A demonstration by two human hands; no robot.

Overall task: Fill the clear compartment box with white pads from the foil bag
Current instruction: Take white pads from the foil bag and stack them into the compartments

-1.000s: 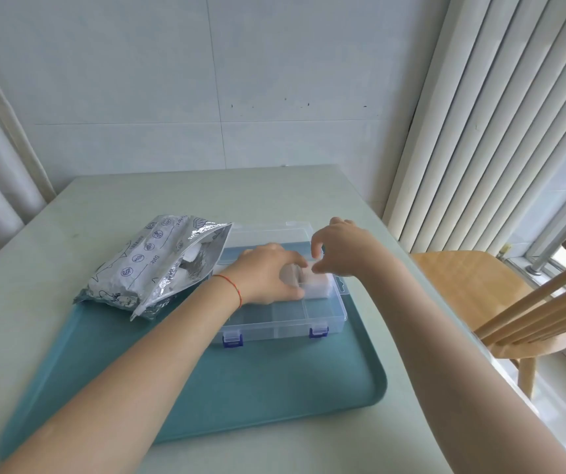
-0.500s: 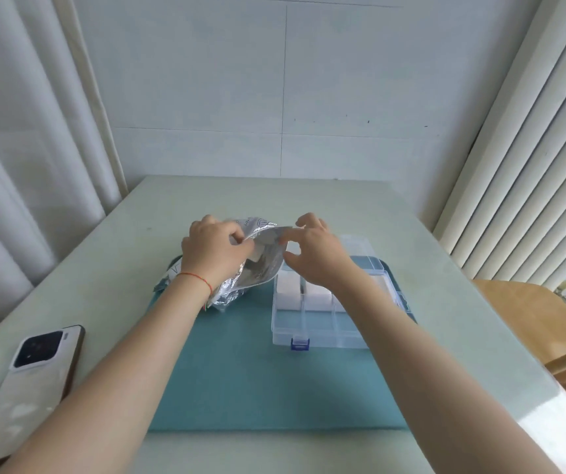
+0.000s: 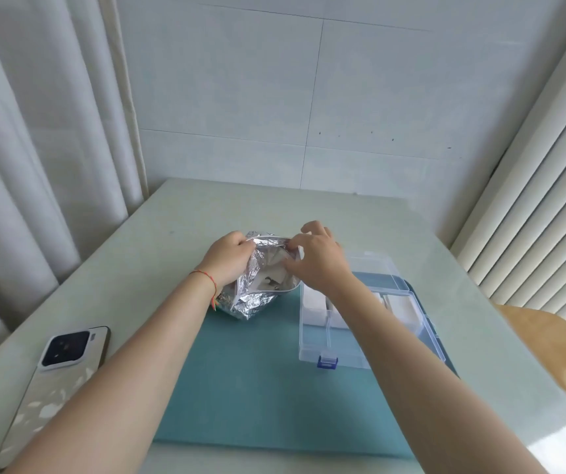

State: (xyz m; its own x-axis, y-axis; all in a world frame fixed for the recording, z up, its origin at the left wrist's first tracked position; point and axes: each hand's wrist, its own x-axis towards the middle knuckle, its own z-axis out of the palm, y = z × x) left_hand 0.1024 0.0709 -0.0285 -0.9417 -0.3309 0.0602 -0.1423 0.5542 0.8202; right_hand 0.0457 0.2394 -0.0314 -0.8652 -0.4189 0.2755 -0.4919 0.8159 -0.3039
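Foil bag (image 3: 254, 295) sitting on teal tray (image 3: 240, 388), left hand (image 3: 226, 260) and right hand (image 3: 319, 265) both pinching its mouth apart (white pads (image 3: 312, 304) already in clear compartment box (image 3: 349, 350) alongside).

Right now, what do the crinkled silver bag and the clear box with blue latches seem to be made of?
The crinkled silver bag looks like metallised foil film: mirror-bright, with sharp creases that hold their shape. The left hand and right hand pinch its open mouth. The clear box with blue latches seems to be rigid transparent plastic: the teal tray shows through its straight, glossy walls.
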